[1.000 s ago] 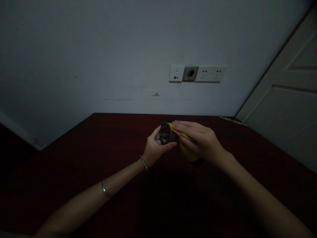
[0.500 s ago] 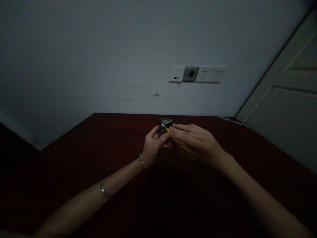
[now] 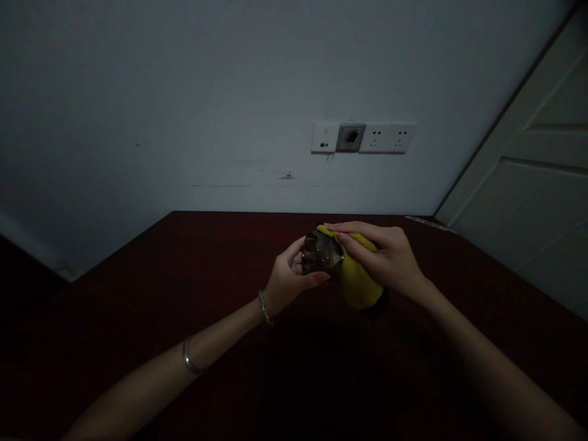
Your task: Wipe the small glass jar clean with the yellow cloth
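My left hand [image 3: 288, 277] is closed round a small dark, shiny object [image 3: 322, 256], held above the dark red table [image 3: 184, 288]. I cannot make out what the object is in the dim light. My right hand [image 3: 390, 257] grips a yellow cloth [image 3: 358, 282] and presses it against the right side of the object with its fingers pinched together. The cloth hangs down below my right palm. Two bracelets sit on my left wrist and forearm.
A white wall stands behind the table, with a row of sockets and a switch [image 3: 364, 138]. A pale door [image 3: 533, 184] is at the right. A thin light strip [image 3: 429, 223] lies at the table's far right edge.
My right hand has shifted right and turned, so more of the yellow cloth shows below it. The object has tilted in my left hand.
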A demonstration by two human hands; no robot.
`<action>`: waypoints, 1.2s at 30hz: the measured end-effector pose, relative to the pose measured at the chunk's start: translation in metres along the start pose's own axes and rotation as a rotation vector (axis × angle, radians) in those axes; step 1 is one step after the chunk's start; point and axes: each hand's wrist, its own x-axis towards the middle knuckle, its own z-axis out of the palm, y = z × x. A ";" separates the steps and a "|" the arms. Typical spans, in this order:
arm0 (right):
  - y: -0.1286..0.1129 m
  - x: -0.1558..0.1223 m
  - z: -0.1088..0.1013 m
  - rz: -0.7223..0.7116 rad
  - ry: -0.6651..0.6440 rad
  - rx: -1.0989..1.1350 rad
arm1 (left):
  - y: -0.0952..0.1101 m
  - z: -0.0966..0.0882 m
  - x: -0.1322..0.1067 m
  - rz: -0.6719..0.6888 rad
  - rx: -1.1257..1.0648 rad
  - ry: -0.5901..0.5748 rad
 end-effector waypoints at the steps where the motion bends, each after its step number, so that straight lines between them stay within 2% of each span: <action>1: -0.002 0.000 0.000 0.040 0.008 0.023 | 0.002 0.001 -0.001 0.005 -0.001 -0.002; 3: -0.005 0.000 0.001 0.083 -0.022 0.069 | 0.004 0.003 -0.003 -0.009 -0.017 0.010; 8: -0.005 -0.002 0.008 0.095 -0.227 0.149 | 0.004 0.002 -0.005 -0.087 -0.058 0.085; 11: -0.003 -0.005 0.017 0.089 -0.190 0.122 | 0.001 0.000 -0.002 -0.076 -0.032 0.120; 14: -0.001 -0.006 0.022 0.070 -0.144 0.103 | -0.001 -0.001 0.000 -0.054 -0.007 0.107; 19: 0.001 -0.008 0.023 0.034 -0.139 0.079 | 0.000 -0.001 0.002 -0.062 0.047 0.065; 25: 0.003 -0.008 0.028 -0.044 -0.132 0.057 | 0.004 0.001 0.001 0.027 0.145 0.085; 32: 0.003 -0.008 0.029 -0.051 -0.120 0.001 | -0.003 0.003 0.001 -0.011 0.037 0.084; 36: 0.003 -0.007 0.028 0.016 -0.071 0.050 | -0.005 0.002 0.000 -0.007 -0.016 0.005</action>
